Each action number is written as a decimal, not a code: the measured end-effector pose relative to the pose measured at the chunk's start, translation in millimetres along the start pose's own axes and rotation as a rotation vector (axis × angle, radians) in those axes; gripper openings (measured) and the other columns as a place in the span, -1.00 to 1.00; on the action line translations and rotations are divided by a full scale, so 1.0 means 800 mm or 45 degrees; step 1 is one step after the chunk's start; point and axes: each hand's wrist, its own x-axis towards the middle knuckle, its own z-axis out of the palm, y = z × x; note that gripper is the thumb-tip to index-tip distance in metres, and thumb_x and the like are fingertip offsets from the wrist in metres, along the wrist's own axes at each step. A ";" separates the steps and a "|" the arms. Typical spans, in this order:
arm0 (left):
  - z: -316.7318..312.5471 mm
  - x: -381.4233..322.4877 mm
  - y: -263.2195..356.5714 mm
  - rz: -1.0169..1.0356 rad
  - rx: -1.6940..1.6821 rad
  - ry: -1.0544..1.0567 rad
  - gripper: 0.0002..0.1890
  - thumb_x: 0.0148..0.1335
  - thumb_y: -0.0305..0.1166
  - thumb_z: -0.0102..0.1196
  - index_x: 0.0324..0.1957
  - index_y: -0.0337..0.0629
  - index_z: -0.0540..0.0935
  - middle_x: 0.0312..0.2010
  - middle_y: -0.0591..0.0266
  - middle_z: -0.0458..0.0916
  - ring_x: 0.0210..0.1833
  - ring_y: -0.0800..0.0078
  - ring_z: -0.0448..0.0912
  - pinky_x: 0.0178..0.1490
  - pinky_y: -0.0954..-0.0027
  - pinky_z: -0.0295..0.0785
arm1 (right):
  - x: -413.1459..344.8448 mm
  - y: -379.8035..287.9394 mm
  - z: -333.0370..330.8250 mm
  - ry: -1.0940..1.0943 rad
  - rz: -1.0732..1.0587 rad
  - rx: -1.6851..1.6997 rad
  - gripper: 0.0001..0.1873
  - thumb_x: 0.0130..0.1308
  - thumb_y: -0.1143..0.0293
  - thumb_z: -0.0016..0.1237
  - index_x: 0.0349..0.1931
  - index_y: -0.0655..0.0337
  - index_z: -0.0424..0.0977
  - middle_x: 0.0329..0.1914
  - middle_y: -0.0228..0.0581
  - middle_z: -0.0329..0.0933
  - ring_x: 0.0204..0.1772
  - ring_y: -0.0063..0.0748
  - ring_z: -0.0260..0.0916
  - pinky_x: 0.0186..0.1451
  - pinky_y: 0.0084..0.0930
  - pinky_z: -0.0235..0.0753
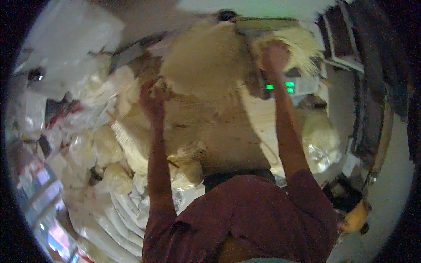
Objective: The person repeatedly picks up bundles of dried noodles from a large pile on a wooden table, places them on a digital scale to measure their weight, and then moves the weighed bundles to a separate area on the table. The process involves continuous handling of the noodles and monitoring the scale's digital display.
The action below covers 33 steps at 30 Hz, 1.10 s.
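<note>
My right hand [275,56] is at a bundle of pale thin strands [301,44] on the far right. Blur hides whether its fingers grip the strands. Just below that bundle is a light-coloured device, apparently a digital scale [306,86], with green lit digits. My left hand [154,102] is at the left edge of a wide brown sheet [210,128], with its fingers parted and nothing clearly held. Across the far middle lies a tan, blurred mass [204,59], whose material I cannot make out.
Clear plastic bags of pale contents [107,148] crowd the left side. Long white wrapped packs [108,227] lie at lower left. Another filled plastic bag [320,144] sits right of my right forearm. A dark metal frame [342,36] stands at the far right.
</note>
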 end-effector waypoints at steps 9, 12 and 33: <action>0.031 0.033 -0.079 -0.129 0.308 -0.205 -0.61 0.36 -0.30 0.02 0.16 -0.26 0.52 0.03 -0.09 0.59 0.05 -0.07 0.55 0.13 -0.04 0.45 | 0.080 -0.133 -0.035 -0.348 0.623 1.895 -0.67 0.29 0.13 0.14 -0.21 0.25 0.58 -0.50 -0.40 0.51 -0.53 -0.50 0.34 -0.44 -0.44 0.33; 0.045 0.063 -0.059 0.158 0.707 -0.571 -0.59 0.39 -0.23 0.01 0.20 -0.19 0.50 0.01 -0.08 0.60 0.01 -0.09 0.56 0.07 -0.05 0.47 | 0.126 -0.119 0.041 -0.354 0.749 2.031 -0.71 0.25 0.16 0.19 -0.31 0.23 0.55 -0.53 -0.41 0.49 -0.54 -0.55 0.33 -0.50 -0.50 0.28; -0.041 -0.146 0.132 -0.459 0.384 -0.310 -0.49 0.18 0.10 0.26 -0.37 -0.26 0.69 -0.53 0.02 0.63 -0.46 0.02 0.59 -0.33 0.03 0.43 | -0.068 -0.052 -0.232 -0.368 0.517 2.275 -0.78 0.34 0.24 0.13 -0.38 0.11 0.42 -0.60 -0.51 0.32 -0.61 -0.66 0.16 -0.56 -0.61 0.13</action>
